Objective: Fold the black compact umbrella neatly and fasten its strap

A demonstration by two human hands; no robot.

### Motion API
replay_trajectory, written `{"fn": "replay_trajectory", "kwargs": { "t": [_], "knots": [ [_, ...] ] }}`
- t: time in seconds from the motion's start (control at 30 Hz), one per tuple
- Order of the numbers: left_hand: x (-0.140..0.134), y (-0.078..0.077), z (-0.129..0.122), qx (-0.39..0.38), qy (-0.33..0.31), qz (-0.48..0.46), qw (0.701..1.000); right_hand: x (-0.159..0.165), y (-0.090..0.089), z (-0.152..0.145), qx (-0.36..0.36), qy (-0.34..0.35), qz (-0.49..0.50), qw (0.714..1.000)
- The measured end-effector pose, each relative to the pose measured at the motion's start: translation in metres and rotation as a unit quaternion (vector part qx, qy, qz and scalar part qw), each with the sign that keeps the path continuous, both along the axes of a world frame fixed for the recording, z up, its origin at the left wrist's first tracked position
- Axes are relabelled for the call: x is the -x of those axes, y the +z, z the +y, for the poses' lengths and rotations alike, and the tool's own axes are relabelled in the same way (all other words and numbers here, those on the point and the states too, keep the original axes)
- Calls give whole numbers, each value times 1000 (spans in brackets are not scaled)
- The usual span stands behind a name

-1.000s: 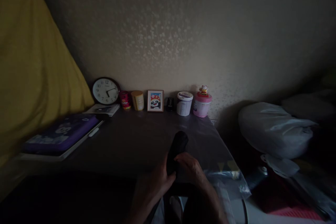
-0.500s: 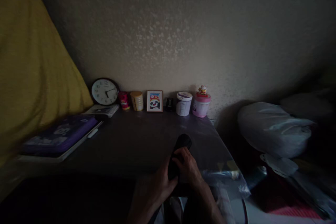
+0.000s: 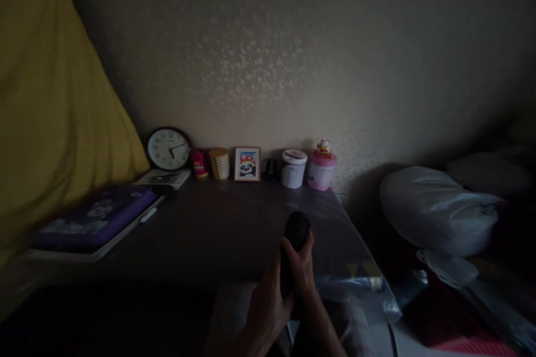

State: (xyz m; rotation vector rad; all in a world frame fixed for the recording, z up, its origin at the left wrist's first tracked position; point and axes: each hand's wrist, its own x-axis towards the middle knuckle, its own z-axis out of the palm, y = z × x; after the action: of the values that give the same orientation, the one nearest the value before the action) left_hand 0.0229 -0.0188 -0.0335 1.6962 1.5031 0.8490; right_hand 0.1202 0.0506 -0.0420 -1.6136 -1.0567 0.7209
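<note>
Both my hands are around a long, dark black object (image 3: pixel 296 228) with a rounded, ridged-looking top; the dim light hides what kind of thing it is. My left hand (image 3: pixel 270 301) is wrapped about its lower part. Higher up, just under the top end, my right hand (image 3: pixel 304 265) grips it with the thumb across the front. The object stands tilted above the near edge of the dark table (image 3: pixel 218 223), and its bottom is hidden by my hands.
Along the wall stand a round clock (image 3: pixel 170 148), a red tub (image 3: pixel 200 164), a yellow container (image 3: pixel 219 164), a framed panda picture (image 3: pixel 247 164), a white tub (image 3: pixel 293 169) and a pink tub (image 3: pixel 321 172). A purple case (image 3: pixel 100 215) lies left; white bags (image 3: pixel 435 209) sit right.
My right hand has slid up the black object and now wraps its upper end from the right. The object is more upright and slightly further right.
</note>
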Motion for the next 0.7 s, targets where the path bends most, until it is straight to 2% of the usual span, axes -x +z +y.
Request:
{"fn": "replay_trajectory", "kwargs": {
  "t": [0.07,0.23,0.37,0.43,0.5,0.6,0.67,0.7],
  "knots": [
    [-2,-10,0,-10,0,-19,1000,0,3,2,-5,-14,27,1000],
    [-2,-15,-2,-6,-17,-118,993,-1,-1,5,-48,-26,3,999],
    [-3,-20,-6,2,-11,-99,995,-2,-6,15,-60,-21,-50,997],
    [-2,-17,-6,18,-14,-117,993,-5,-5,22,-55,-28,-56,997],
    [3,-3,-6,46,-13,-164,985,-10,-2,27,-41,-36,-29,998],
    [15,36,-4,110,-3,-218,970,-22,3,29,-9,-39,66,997],
    [23,63,-3,242,-19,-202,949,-31,5,25,5,-33,135,990],
    [26,74,-3,285,6,-197,938,-34,6,23,8,-25,162,986]
  ]
}}
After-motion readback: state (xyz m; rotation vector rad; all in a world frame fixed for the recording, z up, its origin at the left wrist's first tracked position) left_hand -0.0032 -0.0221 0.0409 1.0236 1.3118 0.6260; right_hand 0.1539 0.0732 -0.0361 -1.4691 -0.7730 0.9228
